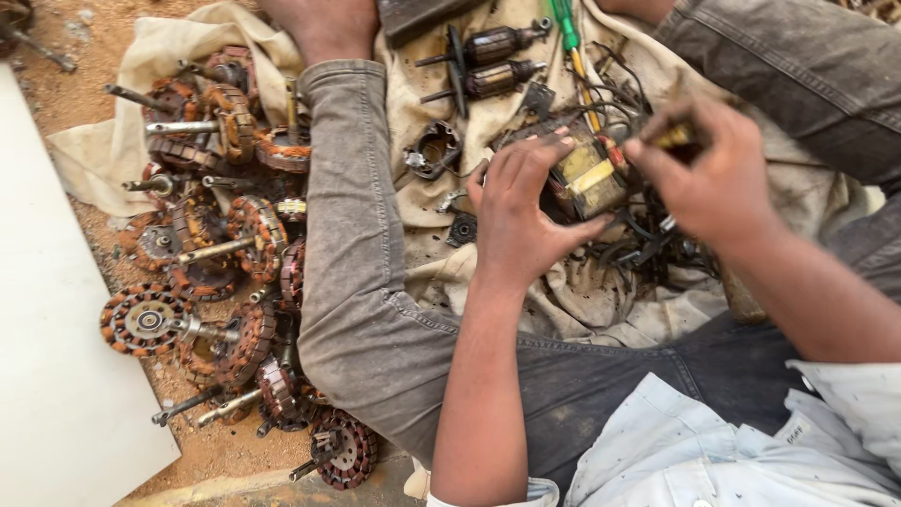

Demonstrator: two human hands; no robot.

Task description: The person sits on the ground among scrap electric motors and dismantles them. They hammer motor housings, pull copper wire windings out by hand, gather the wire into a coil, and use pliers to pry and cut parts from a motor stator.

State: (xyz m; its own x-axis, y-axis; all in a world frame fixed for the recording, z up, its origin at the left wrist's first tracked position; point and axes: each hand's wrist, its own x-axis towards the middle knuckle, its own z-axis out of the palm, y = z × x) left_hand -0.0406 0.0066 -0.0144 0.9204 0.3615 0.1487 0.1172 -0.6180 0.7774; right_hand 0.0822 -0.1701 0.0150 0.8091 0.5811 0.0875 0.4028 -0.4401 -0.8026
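- Nearest the lens, pale shirt (694,451) and grey trousers (375,310) fill the bottom of the one head view; I sit cross-legged on sandy ground (225,451).
- Left hand (521,211) lies on a small yellow-taped transformer (587,178), fingers (526,155) curled over its near edge and thumb pressed to its side, closed on it and pinning it to the dirty cloth (601,305) in my lap.
- Right hand (718,178) hovers just beside the transformer's right end, fingers pinched tight on a small brass-coloured piece (678,136); it is blurred, so I cannot tell what it is.
- Black wires (648,239) tangle under and around the transformer.
- Two armatures (488,61) lie beyond it on the cloth, next to a green-handled screwdriver (566,26).
- Left of my knee, a heap of copper-wound fan stators (216,235) sits on another cloth.
- To do this well, I judge the left hand should keep the transformer from rocking while the right works in short, controlled moves, clear of the wires.
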